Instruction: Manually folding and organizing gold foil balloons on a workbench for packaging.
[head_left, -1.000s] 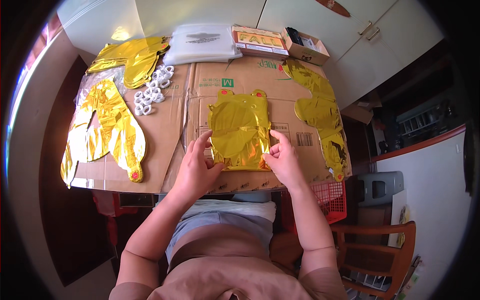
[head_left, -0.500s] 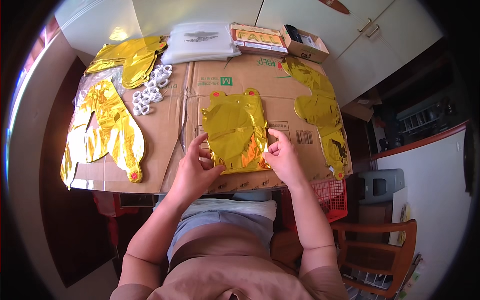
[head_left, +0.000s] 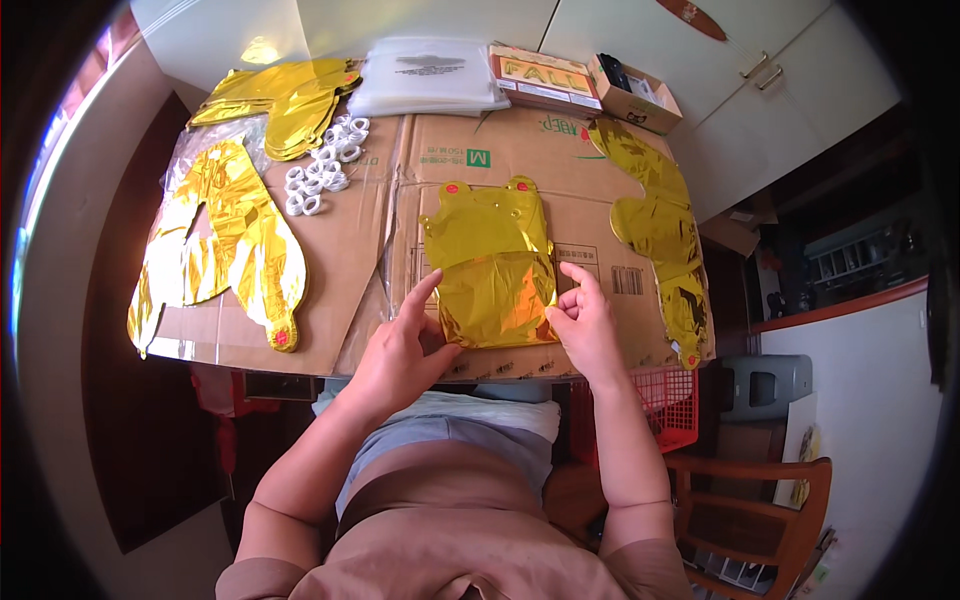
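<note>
A gold foil balloon [head_left: 492,258] lies folded on the flattened cardboard [head_left: 590,170] that covers the table. Its near half is doubled over the far half. My left hand [head_left: 405,345] rests at the fold's near left corner, index finger stretched out along the foil's left edge. My right hand [head_left: 585,320] presses the fold's near right corner, index finger pointing up beside the foil. Neither hand grips anything; the fingers lie spread on the foil and cardboard.
Flat gold foil balloons lie at the left [head_left: 235,240], far left [head_left: 280,90] and right [head_left: 655,215]. Several small white rolls [head_left: 322,165] sit left of centre. Clear plastic bags [head_left: 430,75], a printed box [head_left: 545,78] and an open carton [head_left: 632,92] line the far edge. A red basket [head_left: 675,410] and wooden chair [head_left: 745,500] stand below right.
The balloon's near part has been folded over and flattened. Both hands slid back toward me, from gripping its sides to pressing the near corners.
</note>
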